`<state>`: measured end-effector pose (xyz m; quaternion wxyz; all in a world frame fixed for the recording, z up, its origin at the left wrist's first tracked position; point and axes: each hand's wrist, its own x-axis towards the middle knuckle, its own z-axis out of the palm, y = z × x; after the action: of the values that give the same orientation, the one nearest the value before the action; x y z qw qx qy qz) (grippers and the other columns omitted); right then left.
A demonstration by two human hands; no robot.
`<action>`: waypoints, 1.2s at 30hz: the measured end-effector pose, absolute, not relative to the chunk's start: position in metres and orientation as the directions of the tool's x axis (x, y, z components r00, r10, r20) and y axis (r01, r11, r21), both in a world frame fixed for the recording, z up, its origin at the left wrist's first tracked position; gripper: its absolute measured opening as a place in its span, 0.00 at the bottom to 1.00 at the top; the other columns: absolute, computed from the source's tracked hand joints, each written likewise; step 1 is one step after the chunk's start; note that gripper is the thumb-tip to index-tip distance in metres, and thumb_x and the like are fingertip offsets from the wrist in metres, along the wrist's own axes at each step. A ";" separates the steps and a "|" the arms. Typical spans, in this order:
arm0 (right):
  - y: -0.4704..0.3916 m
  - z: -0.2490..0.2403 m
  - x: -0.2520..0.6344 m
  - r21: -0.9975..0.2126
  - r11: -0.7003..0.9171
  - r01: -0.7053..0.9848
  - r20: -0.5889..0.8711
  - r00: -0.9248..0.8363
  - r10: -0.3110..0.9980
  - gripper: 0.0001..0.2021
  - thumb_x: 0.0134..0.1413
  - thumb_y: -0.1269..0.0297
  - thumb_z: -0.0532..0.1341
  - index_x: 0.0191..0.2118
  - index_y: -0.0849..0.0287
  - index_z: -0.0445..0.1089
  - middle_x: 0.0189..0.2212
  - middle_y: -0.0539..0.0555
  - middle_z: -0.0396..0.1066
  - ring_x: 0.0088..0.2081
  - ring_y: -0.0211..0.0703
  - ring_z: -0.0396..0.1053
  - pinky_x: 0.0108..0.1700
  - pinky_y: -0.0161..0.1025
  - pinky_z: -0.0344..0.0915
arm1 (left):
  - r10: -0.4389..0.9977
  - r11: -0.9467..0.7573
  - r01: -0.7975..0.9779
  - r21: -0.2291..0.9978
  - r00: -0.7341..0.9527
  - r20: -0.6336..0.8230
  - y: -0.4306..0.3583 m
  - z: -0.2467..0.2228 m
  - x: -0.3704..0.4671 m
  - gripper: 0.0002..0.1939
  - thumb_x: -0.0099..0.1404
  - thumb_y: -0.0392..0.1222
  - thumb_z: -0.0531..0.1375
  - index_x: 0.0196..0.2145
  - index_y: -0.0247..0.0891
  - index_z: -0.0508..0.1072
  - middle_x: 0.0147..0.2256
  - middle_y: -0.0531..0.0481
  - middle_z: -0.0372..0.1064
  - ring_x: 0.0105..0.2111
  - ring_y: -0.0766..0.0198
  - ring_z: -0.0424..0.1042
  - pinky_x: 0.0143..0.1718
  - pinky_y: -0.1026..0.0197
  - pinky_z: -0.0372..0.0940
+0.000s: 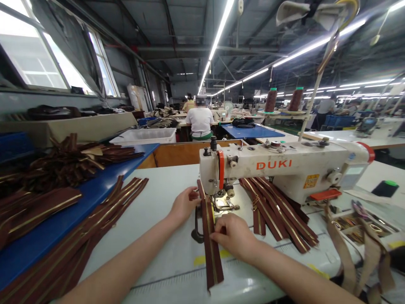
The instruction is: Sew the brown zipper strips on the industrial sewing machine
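A brown zipper strip (209, 247) with a metallic line of teeth lies lengthwise on the sewing machine table, its far end beside the needle area. My right hand (236, 236) pinches the strip's right edge, near its middle, between thumb and fingers. At the far end, my left hand (185, 207) is closed with curled fingertips at the strip's left edge; part of that grip is hidden. Just right of the strip's far end is the metal presser foot area (225, 202) of the white sewing machine (247, 162). Under the machine arm, more brown zipper strips (278, 211) are fanned out.
Long zipper strips (95, 228) drape over the table's left side, beside a blue surface (139, 158) piled with more. At right stand a tray of small metal parts (354, 228), beige straps (370, 253) and a dark thread cone (384, 188). A person (200, 120) sits ahead.
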<state>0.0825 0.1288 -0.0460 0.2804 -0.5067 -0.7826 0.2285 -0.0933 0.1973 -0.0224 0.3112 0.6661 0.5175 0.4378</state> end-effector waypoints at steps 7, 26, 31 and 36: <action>0.132 -0.053 0.084 -0.594 0.440 0.673 0.240 -0.374 0.896 0.08 0.47 0.68 0.65 0.22 0.59 0.67 0.24 0.48 0.68 0.30 0.38 0.62 0.32 0.34 0.51 | 0.891 -0.449 0.596 0.666 0.243 0.383 0.151 -0.050 -0.094 0.13 0.58 0.39 0.57 0.42 0.40 0.73 0.48 0.45 0.69 0.51 0.51 0.64 0.57 0.47 0.54; 0.127 -0.055 0.091 -0.461 0.610 0.645 0.328 -0.514 0.792 0.10 0.60 0.72 0.52 0.38 0.59 0.72 0.32 0.54 0.69 0.37 0.41 0.64 0.39 0.35 0.58 | 0.783 -0.611 0.723 0.321 0.497 0.373 0.128 -0.063 -0.091 0.14 0.67 0.38 0.51 0.46 0.39 0.72 0.47 0.42 0.68 0.48 0.52 0.66 0.53 0.50 0.60; 0.128 -0.055 0.092 -0.334 0.662 0.671 0.348 -0.565 0.748 0.10 0.61 0.71 0.52 0.36 0.60 0.72 0.31 0.54 0.68 0.36 0.41 0.63 0.38 0.35 0.59 | 0.764 -0.630 0.724 0.281 0.513 0.391 0.129 -0.062 -0.091 0.14 0.67 0.38 0.50 0.47 0.39 0.72 0.46 0.42 0.68 0.47 0.53 0.67 0.51 0.50 0.63; 0.128 -0.057 0.090 -0.064 0.738 0.671 0.348 -0.678 0.647 0.04 0.57 0.73 0.57 0.37 0.63 0.70 0.33 0.55 0.68 0.36 0.45 0.62 0.38 0.39 0.60 | 0.716 -0.664 0.722 0.195 0.538 0.445 0.126 -0.060 -0.090 0.15 0.66 0.36 0.50 0.47 0.37 0.71 0.46 0.41 0.69 0.46 0.53 0.68 0.48 0.48 0.66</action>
<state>0.0896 0.1283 -0.0573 0.1764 -0.3601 -0.9154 -0.0346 -0.0904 0.1259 -0.0597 -0.0059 0.8769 0.4101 0.2508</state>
